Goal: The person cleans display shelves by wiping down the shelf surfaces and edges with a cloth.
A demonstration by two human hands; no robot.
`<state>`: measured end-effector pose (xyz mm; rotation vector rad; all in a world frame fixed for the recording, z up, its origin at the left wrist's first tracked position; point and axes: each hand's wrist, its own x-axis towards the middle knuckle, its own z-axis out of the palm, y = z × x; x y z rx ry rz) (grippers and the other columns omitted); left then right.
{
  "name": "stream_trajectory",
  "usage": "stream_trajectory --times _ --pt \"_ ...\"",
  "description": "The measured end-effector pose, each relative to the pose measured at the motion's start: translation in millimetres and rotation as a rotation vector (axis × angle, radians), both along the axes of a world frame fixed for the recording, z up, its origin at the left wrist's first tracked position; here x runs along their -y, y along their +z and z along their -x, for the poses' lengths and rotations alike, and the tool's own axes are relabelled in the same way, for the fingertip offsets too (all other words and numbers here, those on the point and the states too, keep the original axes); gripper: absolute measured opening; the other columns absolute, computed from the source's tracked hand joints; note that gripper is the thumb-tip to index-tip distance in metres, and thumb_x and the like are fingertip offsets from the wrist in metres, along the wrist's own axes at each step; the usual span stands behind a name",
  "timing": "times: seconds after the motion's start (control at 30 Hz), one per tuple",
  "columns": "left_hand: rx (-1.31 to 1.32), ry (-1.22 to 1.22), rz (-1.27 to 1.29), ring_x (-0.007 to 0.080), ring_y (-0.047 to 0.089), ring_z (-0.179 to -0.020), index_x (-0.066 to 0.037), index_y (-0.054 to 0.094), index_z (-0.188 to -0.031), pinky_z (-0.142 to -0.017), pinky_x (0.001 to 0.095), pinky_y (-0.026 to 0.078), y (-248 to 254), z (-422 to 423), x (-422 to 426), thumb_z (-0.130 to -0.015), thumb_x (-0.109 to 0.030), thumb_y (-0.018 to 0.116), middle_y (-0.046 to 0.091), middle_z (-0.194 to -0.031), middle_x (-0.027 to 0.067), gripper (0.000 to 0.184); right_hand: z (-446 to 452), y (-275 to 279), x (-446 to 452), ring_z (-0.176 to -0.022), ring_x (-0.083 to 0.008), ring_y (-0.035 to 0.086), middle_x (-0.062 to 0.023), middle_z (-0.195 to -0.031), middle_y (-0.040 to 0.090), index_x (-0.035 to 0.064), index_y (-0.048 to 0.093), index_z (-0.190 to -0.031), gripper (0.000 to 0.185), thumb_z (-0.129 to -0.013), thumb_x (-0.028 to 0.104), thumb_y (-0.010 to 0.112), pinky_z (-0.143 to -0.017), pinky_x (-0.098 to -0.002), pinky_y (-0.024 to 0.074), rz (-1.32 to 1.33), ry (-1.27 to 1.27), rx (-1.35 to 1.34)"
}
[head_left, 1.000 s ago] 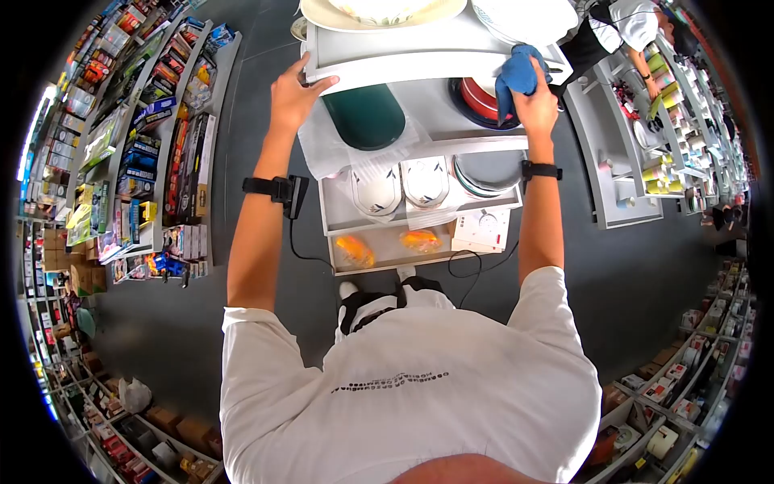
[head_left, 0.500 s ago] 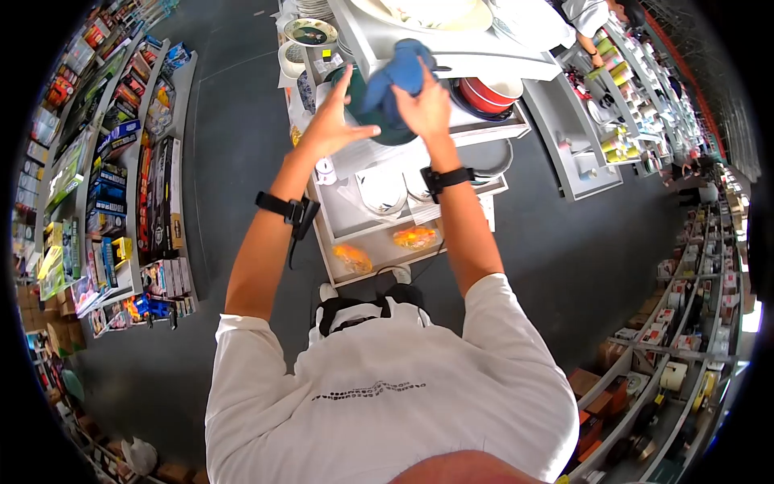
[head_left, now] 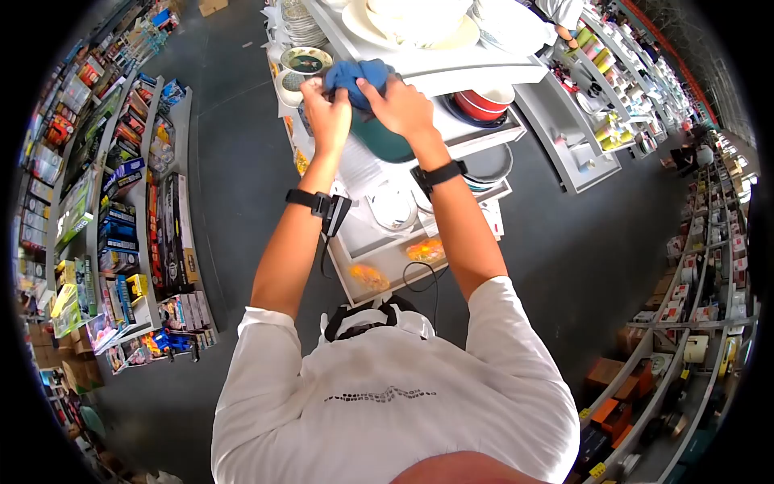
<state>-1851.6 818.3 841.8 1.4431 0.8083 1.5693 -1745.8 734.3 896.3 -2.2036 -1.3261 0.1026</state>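
A bunched blue cloth [head_left: 355, 77] is between my hands at the front of the shelf unit. My left hand [head_left: 326, 121] has its fingers and thumb closed on the cloth's left end. On the other side, my right hand [head_left: 403, 111] grips the cloth, its thumb pressed on top and most fingers hidden behind the folds. Right below the hands lies a dark green dish [head_left: 380, 141], partly covered by them and by the cloth. Just left of the cloth stands a bowl with a patterned rim [head_left: 306, 60].
Cream dishes [head_left: 411, 32] sit on the top shelf, a red bowl [head_left: 484, 105] to the right. White plates [head_left: 393, 206] and orange-yellow packets [head_left: 369, 277] are on lower shelves. Stocked shelves [head_left: 133, 218] line the left. Another person's hand [head_left: 567, 35] is at the upper right.
My left hand, held apart with spread fingers before, now grips the cloth. My right hand and the cloth have moved left and slightly down.
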Motion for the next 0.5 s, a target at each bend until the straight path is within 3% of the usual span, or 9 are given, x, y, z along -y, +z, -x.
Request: stream_trajectory --times 0.03,0.1,0.17,0.2,0.37,0.47,0.5 --pt "0.201 -0.185 0.16 0.0248 0.058 -0.11 0.0 0.05 -0.115 -0.098 0.0364 0.042 11 -4 0 -0.094 -0.021 0.064 0.059 -0.116 0.0159 0.034 1 4 -9 -0.095 -0.0424 0.069 -0.0245 -0.1 0.071 0.0011 0.068 -0.106 0.07 -0.09 0.066 0.049 -0.086 -0.0499 0.0533 0.023 -0.03 0.062" --pt "0.142 -0.385 0.217 0.0177 0.045 -0.122 -0.007 0.046 -0.134 -0.103 0.0357 0.036 -5 -20 -34 -0.098 -0.042 0.056 0.05 -0.131 0.0067 0.051 2 9 -19 -0.095 -0.0394 0.07 -0.0222 -0.104 0.072 0.0006 0.067 -0.106 0.064 -0.093 0.06 0.048 -0.084 -0.0485 0.0542 0.067 -0.015 0.095" --pt "-0.162 -0.432 0.273 0.0209 0.04 -0.131 -0.011 0.039 -0.145 -0.11 0.0374 0.031 10 -29 -24 -0.099 -0.05 0.053 0.045 -0.141 0.0076 0.062 -3 -4 -28 -0.094 -0.0412 0.07 -0.0244 -0.104 0.071 -0.0014 0.065 -0.105 0.057 -0.096 0.053 0.047 -0.082 -0.0497 0.0548 0.017 0.028 0.101" --pt "-0.159 -0.486 0.236 0.0233 0.036 -0.138 -0.012 0.033 -0.151 -0.115 0.0375 0.026 8 -35 -24 -0.097 -0.055 0.053 0.04 -0.147 0.0103 0.072 -6 -10 -33 -0.095 -0.0402 0.07 -0.023 -0.104 0.071 -0.0004 0.065 -0.105 0.05 -0.099 0.045 0.046 -0.082 -0.0487 0.0552 0.036 0.004 0.076" --pt "-0.173 -0.5 0.381 0.0242 0.037 -0.14 -0.012 0.032 -0.153 -0.116 0.0375 0.025 13 -41 -29 -0.095 -0.065 0.048 0.041 -0.15 0.01 0.08 -12 -3 -24 -0.091 -0.0381 0.071 -0.0196 -0.096 0.073 -0.0002 0.063 -0.109 0.055 -0.098 0.049 0.043 -0.084 -0.0473 0.0549 0.055 -0.019 0.041" --pt "-0.25 -0.364 0.269 0.0298 0.051 -0.128 0.001 0.043 -0.144 -0.11 0.0356 0.035 8 -38 -25 -0.099 -0.06 0.044 0.054 -0.138 0.0185 0.076 -14 2 -14 -0.077 -0.0269 0.074 -0.0106 -0.073 0.072 0.0005 0.058 -0.116 0.061 -0.097 0.056 0.039 -0.08 -0.0403 0.056 0.142 0.028 0.022" --pt "-0.485 -0.286 0.269 0.031 0.051 -0.129 0.002 0.043 -0.143 -0.11 0.0365 0.035 0 -35 -30 -0.1 -0.063 0.036 0.056 -0.137 0.0205 0.078 -14 3 -17 -0.077 -0.0269 0.074 -0.0106 -0.073 0.072 0.0005 0.058 -0.116 0.061 -0.097 0.056 0.039 -0.08 -0.0403 0.056 0.138 0.028 0.021"
